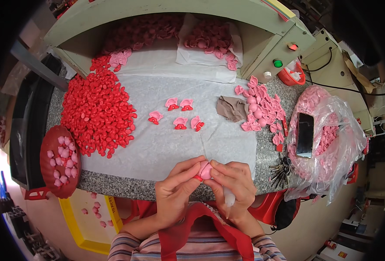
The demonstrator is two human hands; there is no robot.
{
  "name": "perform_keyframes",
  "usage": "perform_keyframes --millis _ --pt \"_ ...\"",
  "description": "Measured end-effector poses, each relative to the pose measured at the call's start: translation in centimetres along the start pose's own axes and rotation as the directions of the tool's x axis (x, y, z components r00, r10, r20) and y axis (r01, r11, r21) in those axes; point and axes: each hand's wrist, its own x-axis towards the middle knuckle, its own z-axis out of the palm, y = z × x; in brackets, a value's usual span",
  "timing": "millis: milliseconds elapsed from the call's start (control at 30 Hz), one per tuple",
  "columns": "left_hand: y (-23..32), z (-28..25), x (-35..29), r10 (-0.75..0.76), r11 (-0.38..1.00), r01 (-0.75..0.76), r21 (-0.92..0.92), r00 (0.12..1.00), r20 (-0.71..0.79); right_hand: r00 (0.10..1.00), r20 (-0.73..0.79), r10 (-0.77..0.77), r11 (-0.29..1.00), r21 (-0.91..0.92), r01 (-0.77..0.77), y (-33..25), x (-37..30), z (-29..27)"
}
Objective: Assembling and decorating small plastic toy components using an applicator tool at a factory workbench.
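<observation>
Near the front edge of the worktable, my left hand (173, 189) and my right hand (237, 185) pinch one small round pink figure (206, 170) between them. A red piece (198, 178) shows on its lower left side, by my left thumb. Against its palm my right hand also keeps a small whitish squeeze bottle (229, 198), nozzle down. Ahead of my hands, several pink shell pieces with red feet (180, 123) lie on the white paper sheet (157, 150). To the right is a heap of loose pink shells and balls (262, 106).
A large red heap of small parts (97, 113) covers the left side. Beside it sits a red dish (48, 167) of pink balls; a yellow tray (77, 235) is lower. A lit cabinet (262, 56) stands behind. At right lie a phone (304, 135), plastic bag (323, 174) and keys (281, 174).
</observation>
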Motion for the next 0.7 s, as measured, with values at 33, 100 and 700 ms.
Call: perform_keyframes --millis 33,100,700 --pt "0.03 0.08 0.0 0.011 1.0 -0.011 0.009 1.0 0.01 1.0 0.005 -0.004 1.0 -0.028 0.004 -0.04 -0.07 -0.07" --pt "0.05 0.22 -0.02 0.021 1.0 -0.022 0.02 1.0 0.021 1.0 0.009 -0.007 0.998 -0.056 0.008 -0.09 -0.08 -0.19" --pt "-0.79 0.18 0.01 0.329 0.915 -0.338 0.222 0.941 0.078 0.98 -0.064 -0.186 0.981 -0.063 0.182 0.19 -0.95 0.04"
